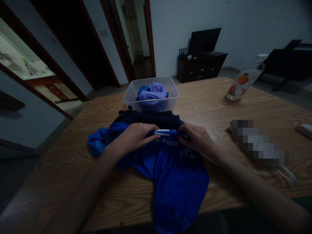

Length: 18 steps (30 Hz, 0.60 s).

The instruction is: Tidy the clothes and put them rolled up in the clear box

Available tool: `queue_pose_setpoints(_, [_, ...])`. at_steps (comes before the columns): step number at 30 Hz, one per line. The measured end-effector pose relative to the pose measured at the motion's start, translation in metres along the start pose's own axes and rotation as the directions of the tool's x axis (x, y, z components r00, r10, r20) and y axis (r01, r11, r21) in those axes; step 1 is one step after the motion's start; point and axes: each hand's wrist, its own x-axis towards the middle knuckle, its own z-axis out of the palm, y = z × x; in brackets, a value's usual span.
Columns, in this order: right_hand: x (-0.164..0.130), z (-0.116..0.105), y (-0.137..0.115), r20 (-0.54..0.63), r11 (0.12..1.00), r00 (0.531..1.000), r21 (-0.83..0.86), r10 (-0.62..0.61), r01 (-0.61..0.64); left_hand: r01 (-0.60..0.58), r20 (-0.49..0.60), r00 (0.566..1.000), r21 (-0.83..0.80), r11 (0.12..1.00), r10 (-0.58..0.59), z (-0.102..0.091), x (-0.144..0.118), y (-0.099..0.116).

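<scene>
The blue garment [175, 175] is smooth synthetic cloth with a faint sheen — white print shows on it — and it lies on a wooden table [73, 152] of matt, clearly grained surface. Beyond the garment stands a translucent plastic tub [170, 94], smooth-walled, holding soft crumpled lilac cloth [153, 91]; to the tub's right, a glossy plastic bottle [243, 81].

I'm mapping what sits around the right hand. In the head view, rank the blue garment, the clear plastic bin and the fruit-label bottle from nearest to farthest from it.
1. Blue garment: under the right hand, which pinches its waistband.
2. Clear plastic bin: beyond the hands, mid-table, holding purple cloth.
3. Fruit-label bottle: far right part of the table.
</scene>
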Motion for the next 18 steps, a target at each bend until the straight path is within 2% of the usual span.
queue_pose_setpoints(8, [0.0007, 0.0003, -0.0032, 0.027, 0.999, 0.999, 0.01, -0.043, 0.043, 0.0, -0.011, 1.0, -0.088, 0.996, -0.001, 0.0053, 0.0029, -0.0019])
queue_pose_setpoints(18, [-0.002, 0.0028, -0.0047, 0.13, 0.999, 0.991, 0.047, -0.018, 0.012, -0.023, -0.035, 0.999, -0.154, 0.988, 0.018, 0.0057, 0.0047, 0.0027])
